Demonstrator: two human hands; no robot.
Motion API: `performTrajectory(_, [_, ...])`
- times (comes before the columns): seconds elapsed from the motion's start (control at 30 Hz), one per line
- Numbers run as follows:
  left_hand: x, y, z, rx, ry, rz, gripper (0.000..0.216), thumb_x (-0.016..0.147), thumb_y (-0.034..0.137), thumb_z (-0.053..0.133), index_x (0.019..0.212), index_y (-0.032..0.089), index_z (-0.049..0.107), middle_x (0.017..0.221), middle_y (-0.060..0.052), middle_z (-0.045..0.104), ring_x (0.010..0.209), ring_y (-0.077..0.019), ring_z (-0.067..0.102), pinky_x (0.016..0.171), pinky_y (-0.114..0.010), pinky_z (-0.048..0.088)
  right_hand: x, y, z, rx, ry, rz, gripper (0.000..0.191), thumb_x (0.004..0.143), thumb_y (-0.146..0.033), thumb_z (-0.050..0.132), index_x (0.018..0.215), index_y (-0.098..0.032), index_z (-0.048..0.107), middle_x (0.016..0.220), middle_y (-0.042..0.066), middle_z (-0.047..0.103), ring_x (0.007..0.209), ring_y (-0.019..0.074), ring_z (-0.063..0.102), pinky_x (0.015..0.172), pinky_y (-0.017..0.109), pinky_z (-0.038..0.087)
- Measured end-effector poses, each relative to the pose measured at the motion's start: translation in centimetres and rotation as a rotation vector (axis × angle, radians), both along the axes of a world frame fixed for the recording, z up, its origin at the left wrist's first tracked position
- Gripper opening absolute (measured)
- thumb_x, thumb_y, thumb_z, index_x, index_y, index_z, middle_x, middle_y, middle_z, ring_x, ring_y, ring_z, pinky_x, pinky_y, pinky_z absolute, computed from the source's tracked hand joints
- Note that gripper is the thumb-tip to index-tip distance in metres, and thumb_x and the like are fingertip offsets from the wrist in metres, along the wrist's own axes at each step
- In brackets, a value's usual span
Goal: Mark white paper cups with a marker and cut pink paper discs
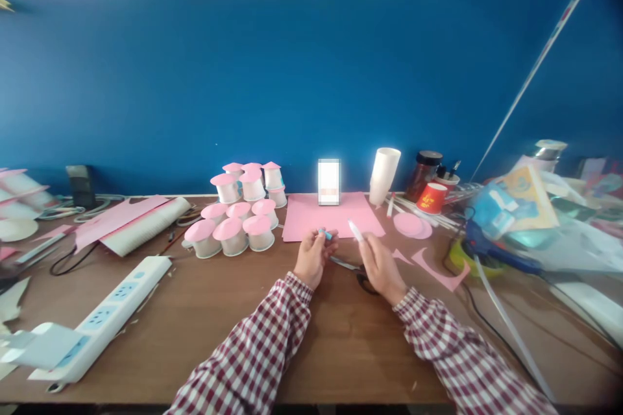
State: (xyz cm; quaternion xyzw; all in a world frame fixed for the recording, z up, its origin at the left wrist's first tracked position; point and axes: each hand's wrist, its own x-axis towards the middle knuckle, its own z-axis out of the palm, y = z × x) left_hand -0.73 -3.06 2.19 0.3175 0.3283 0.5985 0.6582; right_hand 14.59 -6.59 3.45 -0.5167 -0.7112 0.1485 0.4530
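Note:
My left hand (314, 256) is closed in a pinch on a small light-blue cap (325, 233), held just above the brown table. My right hand (379, 266) is closed around a thin white stick-like object (355, 231) that points up and to the left. The two hands are a short gap apart. Scissors (353, 270) lie on the table between and under them. A pink paper sheet (331, 215) lies flat just beyond the hands.
Several white cups with pink lids (238, 217) are stacked at centre left. A white power strip (104, 318) lies at left. A white cup stack (383, 175), red cup (432, 198), pink discs (411, 225) and a blue glue gun (491, 246) sit at right.

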Motion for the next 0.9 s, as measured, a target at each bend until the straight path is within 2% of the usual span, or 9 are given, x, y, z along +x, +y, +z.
performTrajectory(0.1, [-0.5,0.3,0.3,-0.122,-0.184,-0.04,0.012,0.079,0.022,0.061,0.087,0.014,0.056,0.087,-0.005,0.065,0.077,-0.01,0.063,0.074,-0.024,0.05,-0.3,-0.2,-0.3,0.041,-0.089,0.026,0.023,0.093,-0.032,0.035,0.092,-0.018,0.053,0.077,0.003,0.058,0.069,0.0153,0.054,0.064,0.025,0.039])
performTrajectory(0.27, [-1.2,0.8,0.1,-0.16,-0.248,-0.01,0.013,0.078,0.022,0.063,0.087,0.012,0.062,0.071,-0.001,0.062,0.065,-0.0062,0.059,0.067,-0.019,0.05,-0.5,-0.3,-0.5,0.032,-0.182,0.043,0.025,0.092,-0.032,0.036,0.09,-0.019,0.057,0.081,0.005,0.062,0.073,0.0164,0.057,0.065,0.025,0.04])
performTrajectory(0.47, [-1.2,1.0,-0.1,-0.141,-0.236,0.019,0.013,0.076,0.021,0.066,0.084,0.012,0.063,0.068,0.0,0.06,0.064,-0.0061,0.059,0.064,-0.018,0.051,-0.4,-0.3,-0.6,0.007,-0.21,0.047,0.026,0.092,-0.034,0.036,0.093,-0.019,0.058,0.083,0.005,0.063,0.074,0.0166,0.058,0.067,0.025,0.041])
performTrajectory(0.67, [-1.0,0.7,0.0,-0.131,-0.21,0.019,0.024,0.066,0.023,0.074,0.084,0.012,0.062,0.069,0.001,0.059,0.063,-0.0053,0.057,0.064,-0.018,0.051,-0.3,-0.2,-0.8,0.004,-0.224,0.067,0.025,0.091,-0.031,0.037,0.098,-0.02,0.059,0.087,0.004,0.064,0.077,0.0166,0.058,0.071,0.025,0.042])
performTrajectory(0.9, [-0.3,0.2,-0.2,-0.064,0.022,-0.008,0.032,0.061,0.032,0.076,0.078,0.012,0.059,0.066,0.002,0.055,0.059,-0.0039,0.053,0.058,-0.016,0.047,-0.3,-0.3,-0.5,0.048,-0.322,0.055,0.027,0.093,-0.03,0.035,0.102,-0.019,0.059,0.089,0.006,0.063,0.083,0.0176,0.058,0.074,0.026,0.041])
